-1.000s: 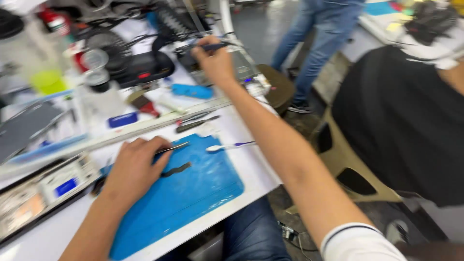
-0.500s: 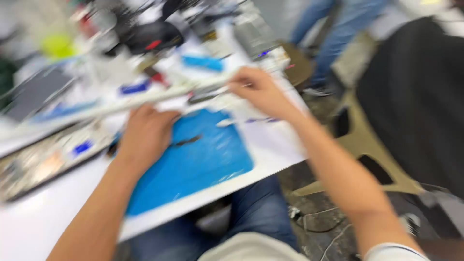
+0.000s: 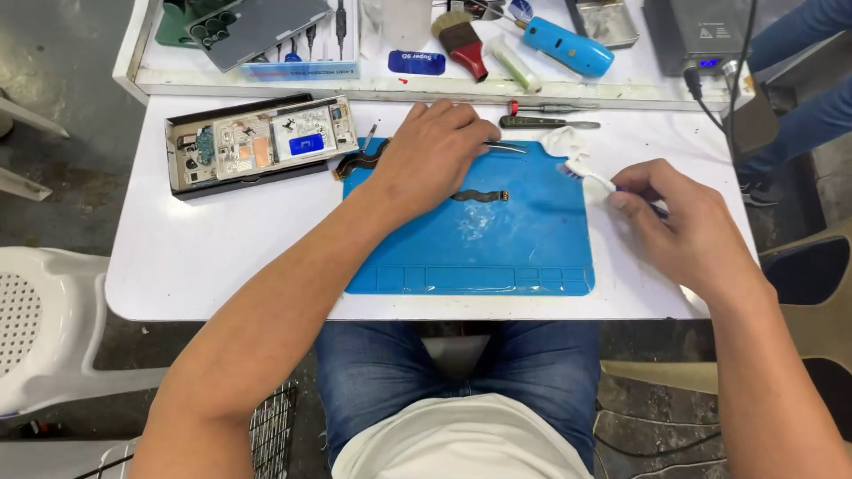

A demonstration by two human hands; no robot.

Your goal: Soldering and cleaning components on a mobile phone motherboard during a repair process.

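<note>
Fingers of the left hand [image 3: 435, 151] pressed flat, holding nothing, beside a dark flex strip [image 3: 479, 195] lying left-to-right on the blue mat [image 3: 470, 248]. Further right, the right hand [image 3: 683, 226] closed around a small brush [image 3: 590, 176], bristles pointing up-left over the mat's edge.

White table [image 3: 222, 266], blue mat [image 3: 497, 248], opened phone [image 3: 262, 142]

An opened phone [image 3: 262, 142] lies left of the blue mat, with a red-handled brush [image 3: 461, 35] and blue tool [image 3: 568, 46] behind.
</note>
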